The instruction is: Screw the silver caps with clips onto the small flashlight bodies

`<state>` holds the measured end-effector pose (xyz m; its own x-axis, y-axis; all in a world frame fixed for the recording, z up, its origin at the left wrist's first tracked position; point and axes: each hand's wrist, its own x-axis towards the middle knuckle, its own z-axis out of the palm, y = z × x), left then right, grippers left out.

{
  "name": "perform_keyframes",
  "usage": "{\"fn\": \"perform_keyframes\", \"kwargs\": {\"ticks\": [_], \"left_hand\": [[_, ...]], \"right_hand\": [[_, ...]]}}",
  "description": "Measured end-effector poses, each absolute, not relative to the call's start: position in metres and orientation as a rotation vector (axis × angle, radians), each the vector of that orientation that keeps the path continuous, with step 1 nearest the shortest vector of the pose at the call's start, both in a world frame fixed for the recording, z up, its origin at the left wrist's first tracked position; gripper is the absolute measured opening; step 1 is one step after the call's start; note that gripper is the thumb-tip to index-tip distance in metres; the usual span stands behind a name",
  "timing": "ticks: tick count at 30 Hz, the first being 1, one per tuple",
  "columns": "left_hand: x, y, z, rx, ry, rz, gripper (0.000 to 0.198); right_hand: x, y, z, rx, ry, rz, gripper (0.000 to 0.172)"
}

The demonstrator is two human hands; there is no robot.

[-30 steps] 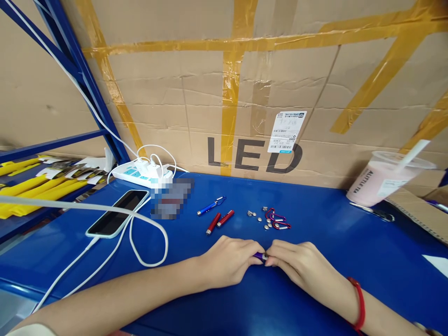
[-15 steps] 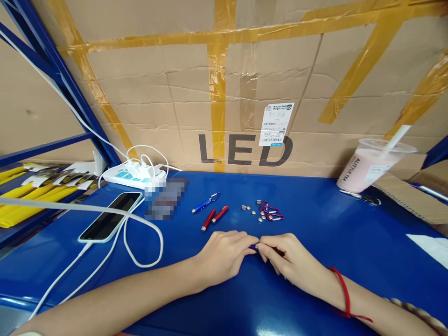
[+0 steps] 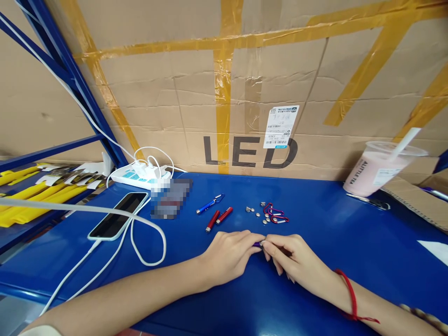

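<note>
My left hand (image 3: 231, 256) is closed around a small purple flashlight (image 3: 258, 244), most of which is hidden by the fingers. Thumb and fingertips of my right hand (image 3: 292, 256) pinch its right end, so the two hands nearly touch. Beyond them on the blue table lie two red mini flashlights (image 3: 224, 215) side by side. A blue mini flashlight (image 3: 206, 206) with a carabiner clip on its end is just behind those. Several silver button cells (image 3: 258, 214) are scattered to the right, beside a small heap of red and purple carabiners (image 3: 276, 214).
On the left, a phone (image 3: 119, 217) with white cables (image 3: 164, 242) looping over the table lies before a power strip (image 3: 140, 177). A drink cup (image 3: 378, 170) stands at the right, near keys (image 3: 371, 202). A large cardboard box (image 3: 157, 102) closes off the back.
The whole view has shifted slightly, so everything sits a little further right. Both hands keep the same grip on the purple flashlight.
</note>
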<state>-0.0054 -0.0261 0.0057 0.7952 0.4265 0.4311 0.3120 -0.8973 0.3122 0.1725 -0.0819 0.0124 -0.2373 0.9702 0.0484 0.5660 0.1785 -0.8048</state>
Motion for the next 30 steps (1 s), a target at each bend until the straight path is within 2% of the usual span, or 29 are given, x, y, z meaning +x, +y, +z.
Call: {"fn": "perform_keyframes", "kwargs": {"ticks": [9, 15, 23, 30], "left_hand": [[-0.0044, -0.0291, 0.0114, 2.683, 0.644, 0.685, 0.019], [-0.0049, -0.0287, 0.0113, 2.648, 0.714, 0.664, 0.018], [-0.0051, -0.0273, 0.0128, 2.640, 0.714, 0.623, 0.019], [-0.0063, -0.0276, 0.0118, 2.637, 0.710, 0.603, 0.020]], "right_hand": [[0.1766, -0.0846, 0.0167, -1.377, -2.083, 0.377, 0.037], [0.1798, -0.0839, 0.0150, -1.300, -1.987, 0.088, 0.018], [0.1818, -0.0855, 0.0191, -1.126, -2.057, -0.140, 0.017], [0.1828, -0.0825, 0.0185, -1.140, -2.002, -0.164, 0.014]]}}
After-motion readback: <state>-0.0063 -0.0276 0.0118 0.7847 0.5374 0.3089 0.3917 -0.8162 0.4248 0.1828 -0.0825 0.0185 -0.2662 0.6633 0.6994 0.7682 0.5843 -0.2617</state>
